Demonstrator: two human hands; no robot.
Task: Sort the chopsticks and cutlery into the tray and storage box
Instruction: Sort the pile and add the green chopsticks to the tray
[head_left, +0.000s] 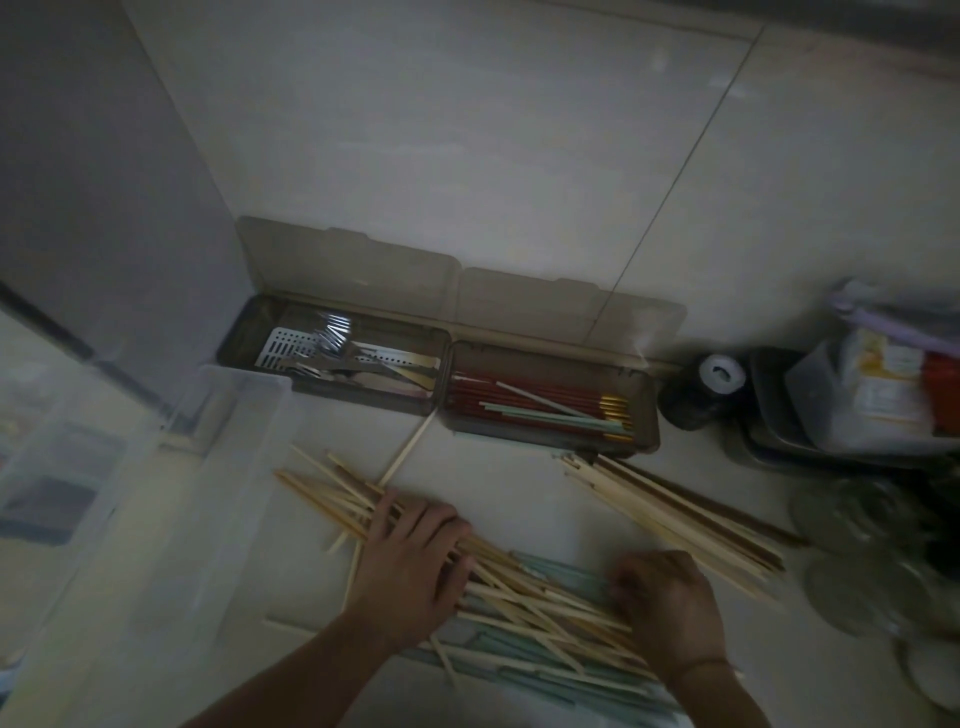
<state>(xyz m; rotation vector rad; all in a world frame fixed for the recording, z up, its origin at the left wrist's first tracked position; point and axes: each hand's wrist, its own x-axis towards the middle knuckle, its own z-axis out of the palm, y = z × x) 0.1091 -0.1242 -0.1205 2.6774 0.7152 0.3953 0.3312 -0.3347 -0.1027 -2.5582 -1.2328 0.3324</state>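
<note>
Both hands sit on the loose heap of pale wooden chopsticks (519, 587) that I see spread over the light counter (493, 483). Left hand (410, 566) lies flat, fingers spread across the sticks; right hand (670, 603) curls its fingers among them, though I cannot tell whether it grips any. Behind, the brown lidded box of metal cutlery (337, 353) adjoins the brown box of red chopsticks (545, 400). A clear plastic storage box (156, 493) stands left.
</note>
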